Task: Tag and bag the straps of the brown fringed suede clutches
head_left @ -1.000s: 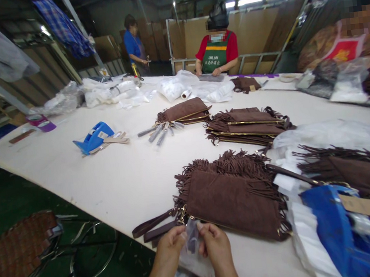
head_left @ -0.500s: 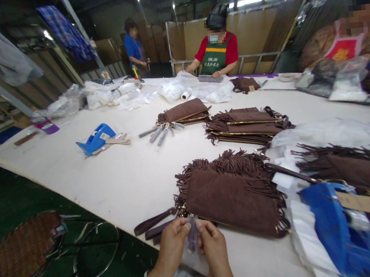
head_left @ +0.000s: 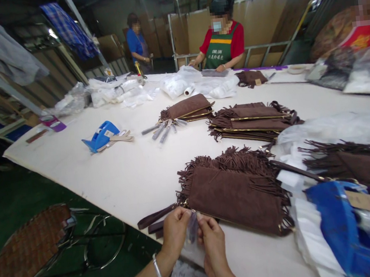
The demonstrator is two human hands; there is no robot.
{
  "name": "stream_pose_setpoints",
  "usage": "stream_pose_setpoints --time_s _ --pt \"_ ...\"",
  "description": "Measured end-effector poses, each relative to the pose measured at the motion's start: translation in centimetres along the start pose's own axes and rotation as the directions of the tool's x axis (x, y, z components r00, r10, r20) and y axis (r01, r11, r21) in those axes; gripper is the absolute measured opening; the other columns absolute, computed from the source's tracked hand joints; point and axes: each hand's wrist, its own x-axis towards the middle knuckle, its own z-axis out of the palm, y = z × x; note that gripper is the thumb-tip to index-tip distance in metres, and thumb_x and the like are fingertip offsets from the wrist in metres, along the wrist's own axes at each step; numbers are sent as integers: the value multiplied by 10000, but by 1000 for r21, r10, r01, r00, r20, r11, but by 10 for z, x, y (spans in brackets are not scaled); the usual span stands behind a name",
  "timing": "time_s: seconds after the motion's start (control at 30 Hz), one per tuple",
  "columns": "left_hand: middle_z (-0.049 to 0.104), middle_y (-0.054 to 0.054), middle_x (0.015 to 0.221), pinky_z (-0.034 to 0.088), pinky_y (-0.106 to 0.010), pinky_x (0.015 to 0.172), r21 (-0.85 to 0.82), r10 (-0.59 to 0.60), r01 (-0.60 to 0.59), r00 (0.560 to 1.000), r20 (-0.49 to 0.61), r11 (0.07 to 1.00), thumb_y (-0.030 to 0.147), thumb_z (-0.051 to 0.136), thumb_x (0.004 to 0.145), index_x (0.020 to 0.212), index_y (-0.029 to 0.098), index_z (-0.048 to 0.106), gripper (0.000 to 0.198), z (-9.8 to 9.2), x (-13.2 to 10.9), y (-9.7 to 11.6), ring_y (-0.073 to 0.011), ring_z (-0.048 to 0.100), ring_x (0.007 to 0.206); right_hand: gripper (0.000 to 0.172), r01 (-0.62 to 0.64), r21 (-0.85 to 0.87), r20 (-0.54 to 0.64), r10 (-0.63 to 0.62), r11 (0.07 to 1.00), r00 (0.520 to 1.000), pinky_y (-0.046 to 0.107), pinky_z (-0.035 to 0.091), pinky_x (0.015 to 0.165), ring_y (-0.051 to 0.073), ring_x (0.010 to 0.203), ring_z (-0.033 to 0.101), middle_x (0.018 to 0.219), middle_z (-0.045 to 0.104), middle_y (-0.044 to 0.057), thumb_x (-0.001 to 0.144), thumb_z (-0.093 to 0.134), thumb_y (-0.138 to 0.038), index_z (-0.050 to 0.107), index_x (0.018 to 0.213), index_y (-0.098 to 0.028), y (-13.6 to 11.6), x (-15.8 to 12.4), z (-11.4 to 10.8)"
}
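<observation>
Clear plastic sleeve [head_left: 191, 231], around a dark strip, hangs at the near left corner of the brown fringed bag [head_left: 234, 199], just below its metal fittings. My grip is narrow on it: my left hand [head_left: 174, 230] pinches its upper left side between thumb and fingertip, and my right hand [head_left: 212, 237] pinches its right side. I judge that light, even pinches serve best here, with the film smooth around the strip and no tug on the bag's zipper.

Left of the bag, straps [head_left: 155, 216] lie at the table's near edge, close to my left hand, so a wide sweep that way could catch them. Right of the bag, a large blue tape dispenser [head_left: 333, 215] leaves my right elbow little room. Beyond the bag lies a stack of fringed bags [head_left: 253, 124]. Most room, I reckon, is over the white table [head_left: 116, 181], left of and beyond the bag.
</observation>
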Motion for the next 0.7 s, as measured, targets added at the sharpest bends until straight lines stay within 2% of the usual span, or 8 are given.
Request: stream_pose_setpoints --time_s 0.07,0.17,0.27,0.37,0.47,0.53,0.6,0.7 --pt "627 -25 628 398 -251 577 -22 -12 12 999 -41 1000 370 561 771 682 158 621 237 5 -3 1 -167 542 602 418 1 1 0 -1 1000 1000 173 299 375 66 399 367 463 452 -71 643 724 -546 604 738 -156 1 2 2" --pt "638 -38 642 415 -259 569 -127 -91 81 993 -76 989 387 570 766 721 150 611 244 7 -8 3 -173 557 598 435 15 -15 11 -15 1000 1000 181 319 379 71 395 390 460 475 -63 642 730 -552 609 746 -147 1 4 2" --pt "667 -58 708 438 -266 600 -246 -144 132 989 -33 960 396 619 743 793 137 611 264 5 -14 3 -180 587 643 442 18 -31 0 -18 999 1000 184 316 378 74 390 397 459 488 -60 650 734 -535 622 797 -133 2 7 2" --pt "681 -67 761 448 -271 644 -248 -96 92 995 -1 964 377 642 746 839 138 607 258 5 -16 1 -182 601 685 446 9 -28 -23 -10 1000 1000 184 288 371 75 381 383 448 481 -66 651 733 -521 622 827 -127 4 9 4" --pt "656 -38 721 443 -262 645 -185 -6 -5 998 -55 983 336 628 764 780 156 599 183 9 -14 1 -171 591 678 420 21 -23 -33 -21 1000 999 188 288 384 82 390 387 453 482 -69 665 719 -501 624 845 -134 4 8 7" --pt "623 -15 672 435 -249 618 -158 30 -44 996 -89 987 318 618 766 724 167 584 160 13 -12 3 -161 572 652 386 62 -55 -31 -64 997 997 196 305 398 89 400 397 465 493 -63 692 693 -497 629 826 -140 1 5 8" --pt "584 4 627 417 -234 561 -166 17 -35 994 -104 985 304 614 752 685 174 564 155 16 -9 7 -146 538 601 369 135 -125 2 -136 983 991 210 350 424 108 437 448 519 550 -32 738 648 -499 645 836 -143 -2 -1 8" --pt "530 26 580 366 -217 465 -218 -57 34 993 -100 975 289 604 725 658 184 531 145 16 -6 10 -129 479 518 350 313 -267 124 -290 911 949 253 474 584 167 653 594 815 686 57 836 553 -458 668 979 -161 -6 -11 3"
